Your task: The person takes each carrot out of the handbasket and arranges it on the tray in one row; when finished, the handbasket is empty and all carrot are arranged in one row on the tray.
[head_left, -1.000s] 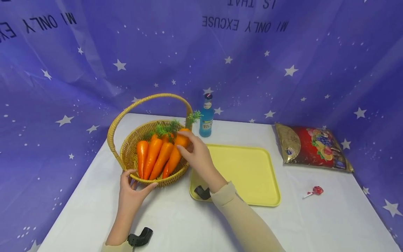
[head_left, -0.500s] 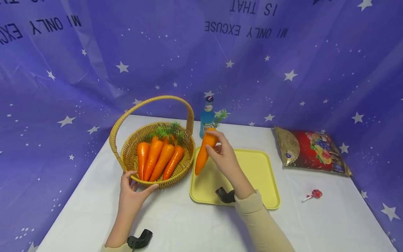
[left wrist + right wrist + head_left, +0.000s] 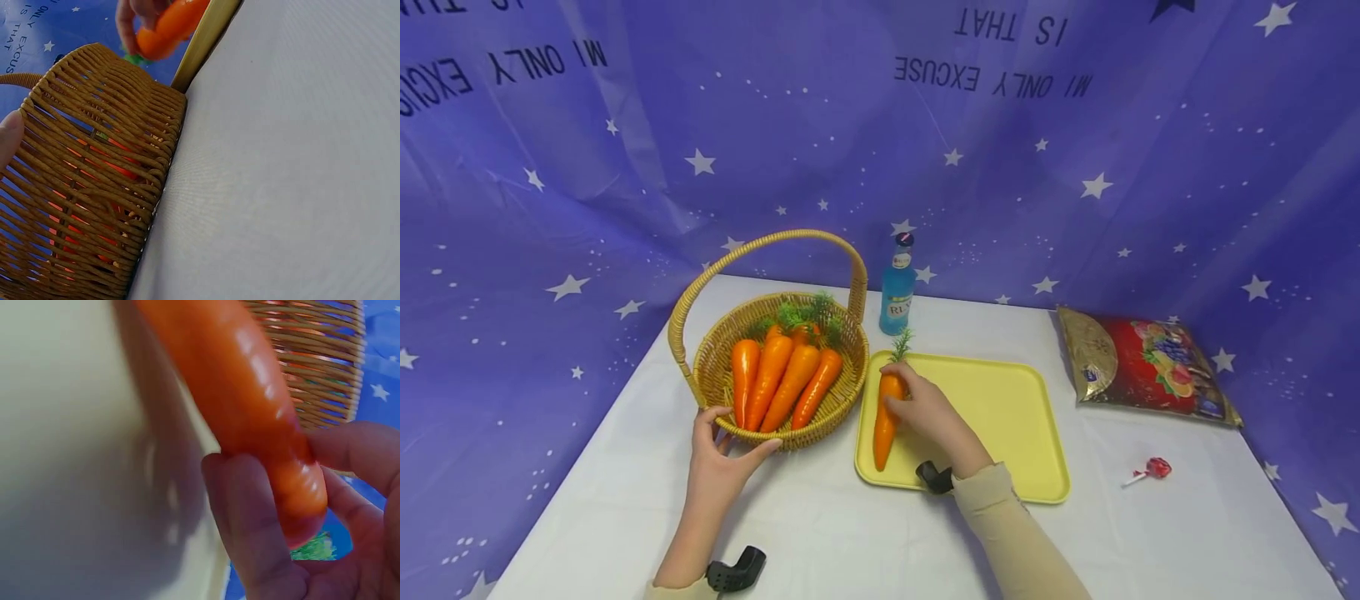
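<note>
My right hand (image 3: 929, 414) pinches an orange carrot (image 3: 886, 433) with a green leafy top over the left side of a yellow tray (image 3: 1000, 417). In the right wrist view the thumb and fingers hold the carrot (image 3: 231, 381) near its leafy end, and its shadow falls on the tray. My left hand (image 3: 718, 471) grips the front rim of a wicker basket (image 3: 848, 408), fingers curled over the edge. Several more carrots (image 3: 792, 387) lie inside it, their green tops toward the back. The left wrist view shows the basket's woven side (image 3: 94, 162) up close.
Behind the tray stands a blue bottle (image 3: 898, 292). A red and gold bag (image 3: 1150, 367) lies at the back right, with a red lollipop (image 3: 1157, 468) in front of it. The basket's tall handle (image 3: 767, 242) arches above the carrots. A purple starry cloth hangs behind the white table.
My right hand has taken a carrot out of the basket, carried it to the right and lowered it to the tray's left side. The left hand stays at the basket's rim.
</note>
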The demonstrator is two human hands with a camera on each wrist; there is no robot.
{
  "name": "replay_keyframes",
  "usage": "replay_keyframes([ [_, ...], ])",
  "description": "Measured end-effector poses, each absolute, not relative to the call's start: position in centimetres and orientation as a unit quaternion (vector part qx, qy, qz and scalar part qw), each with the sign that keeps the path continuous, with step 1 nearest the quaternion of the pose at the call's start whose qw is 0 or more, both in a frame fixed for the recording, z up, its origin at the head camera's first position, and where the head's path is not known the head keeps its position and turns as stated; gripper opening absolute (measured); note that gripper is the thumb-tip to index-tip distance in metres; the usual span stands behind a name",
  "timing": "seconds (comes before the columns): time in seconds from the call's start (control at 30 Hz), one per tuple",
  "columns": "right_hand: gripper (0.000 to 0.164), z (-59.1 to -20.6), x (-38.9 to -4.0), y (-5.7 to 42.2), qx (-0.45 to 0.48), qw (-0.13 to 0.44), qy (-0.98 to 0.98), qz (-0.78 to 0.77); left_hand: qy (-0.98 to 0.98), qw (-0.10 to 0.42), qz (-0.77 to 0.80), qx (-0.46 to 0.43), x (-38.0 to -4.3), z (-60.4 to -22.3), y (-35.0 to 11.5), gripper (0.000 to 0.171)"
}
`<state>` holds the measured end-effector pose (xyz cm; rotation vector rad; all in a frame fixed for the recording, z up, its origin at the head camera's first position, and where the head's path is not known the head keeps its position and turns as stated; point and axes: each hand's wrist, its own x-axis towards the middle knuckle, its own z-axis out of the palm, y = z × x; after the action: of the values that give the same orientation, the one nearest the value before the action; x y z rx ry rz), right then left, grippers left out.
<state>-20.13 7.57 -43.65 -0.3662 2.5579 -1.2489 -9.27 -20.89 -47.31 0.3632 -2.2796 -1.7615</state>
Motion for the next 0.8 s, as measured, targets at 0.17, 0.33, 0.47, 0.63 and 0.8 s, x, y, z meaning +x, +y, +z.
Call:
replay_keyframes([
  [0.17,0.042,-44.9,-20.3,6.6,-0.145,0.141,0.895,-0.397,-0.779,0.112,-0.603,0.132,-9.3,-47.3,-20.8,0.086],
  [0.33,0.045,-45.0,-20.5,5.6,-0.151,0.114,0.918,-0.349,-0.781,0.11,-0.6,0.133,-9.3,-47.2,-20.8,0.086],
  [0.47,0.047,-44.9,-20.4,5.2,-0.136,0.105,0.928,-0.33,-0.781,0.117,-0.6,0.129,-9.2,-47.3,-20.9,0.085],
  [0.63,0.053,-45.0,-20.1,4.8,-0.126,0.099,0.93,-0.332,-0.781,0.122,-0.6,0.123,-9.2,-47.3,-20.9,0.084],
  [0.8,0.067,-44.9,-19.9,4.5,-0.106,0.108,0.926,-0.347,-0.781,0.117,-0.601,0.124,-9.2,-47.3,-20.8,0.085],
])
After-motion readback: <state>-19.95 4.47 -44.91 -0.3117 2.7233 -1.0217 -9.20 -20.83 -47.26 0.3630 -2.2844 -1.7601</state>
